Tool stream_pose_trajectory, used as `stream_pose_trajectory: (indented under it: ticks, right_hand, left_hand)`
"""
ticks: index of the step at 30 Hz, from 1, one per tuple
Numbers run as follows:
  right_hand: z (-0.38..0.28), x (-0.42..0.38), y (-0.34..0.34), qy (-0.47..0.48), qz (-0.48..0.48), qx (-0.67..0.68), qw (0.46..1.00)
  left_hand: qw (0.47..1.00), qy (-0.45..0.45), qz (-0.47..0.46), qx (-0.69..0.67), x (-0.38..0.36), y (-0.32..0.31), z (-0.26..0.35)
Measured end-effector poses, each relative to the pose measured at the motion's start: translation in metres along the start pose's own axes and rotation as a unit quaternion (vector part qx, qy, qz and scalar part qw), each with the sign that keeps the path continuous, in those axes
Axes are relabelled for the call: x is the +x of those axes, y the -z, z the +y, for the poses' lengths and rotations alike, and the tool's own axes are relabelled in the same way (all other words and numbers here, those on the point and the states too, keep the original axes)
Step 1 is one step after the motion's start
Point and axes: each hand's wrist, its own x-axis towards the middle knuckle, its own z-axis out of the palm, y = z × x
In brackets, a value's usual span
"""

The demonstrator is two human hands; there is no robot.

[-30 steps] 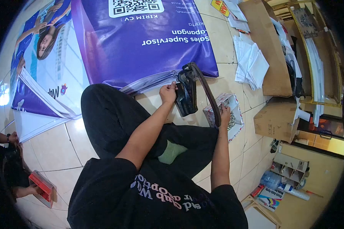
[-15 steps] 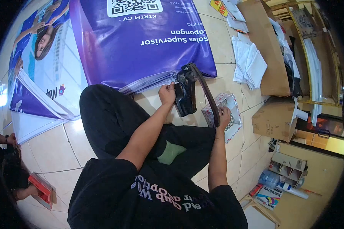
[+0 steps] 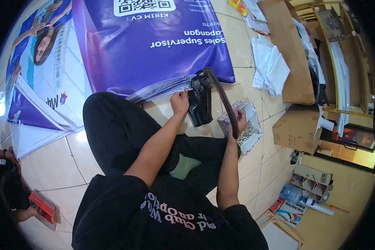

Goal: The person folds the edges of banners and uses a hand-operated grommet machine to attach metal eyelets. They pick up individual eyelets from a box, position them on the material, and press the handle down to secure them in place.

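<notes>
My left hand [image 3: 179,102] pinches the near edge of a stack of purple printed banners [image 3: 166,62], close beside the jaw of a black hand press [image 3: 201,104]. The banner edge reaches into the press head. The press's long brown lever [image 3: 225,102] stands raised, slanting toward me. Over an open patterned box [image 3: 255,125] is my right hand [image 3: 239,120], its fingers drawn together and partly behind the lever; whatever they hold is too small to make out. Small shiny metal rings, apparently eyelets [image 3: 246,134], lie heaped in the box.
Another person's hand [image 3: 29,213] is at a red box-like object [image 3: 46,208] at lower left. A second banner [image 3: 66,54] lies at left. Folded white sheets [image 3: 271,68], a cardboard box [image 3: 296,127] and a shelf unit [image 3: 346,62] stand to the right.
My right hand has drawn back from the heap of eyelets, up and left toward the lever. My left hand stays at the banner edge. The view has shifted slightly.
</notes>
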Motion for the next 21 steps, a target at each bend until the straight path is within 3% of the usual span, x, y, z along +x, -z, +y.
stream_pose_trajectory:
  ticks: [1,4,6,11,21]
  right_hand:
    - [-0.026,-0.002,-0.014,0.021,-0.01,-0.004,1.0]
    - [-0.022,0.02,-0.067,-0.036,-0.095,0.054,0.993]
    - [-0.019,0.029,-0.098,-0.201,-0.268,0.204,0.92]
    - [-0.018,0.037,-0.141,-0.205,-0.317,0.206,0.903]
    - [-0.008,0.025,-0.112,-0.202,-0.35,0.223,0.887]
  left_hand:
    - [1.0,-0.005,-0.005,0.0,0.0,0.0,-0.001]
    - [1.0,-0.023,-0.002,0.011,0.001,0.002,-0.003]
    - [1.0,-0.022,-0.005,0.005,0.003,-0.001,-0.006]
    - [1.0,0.004,-0.012,-0.018,0.004,-0.001,-0.01]
    - [1.0,0.02,-0.02,-0.005,0.004,0.0,-0.006]
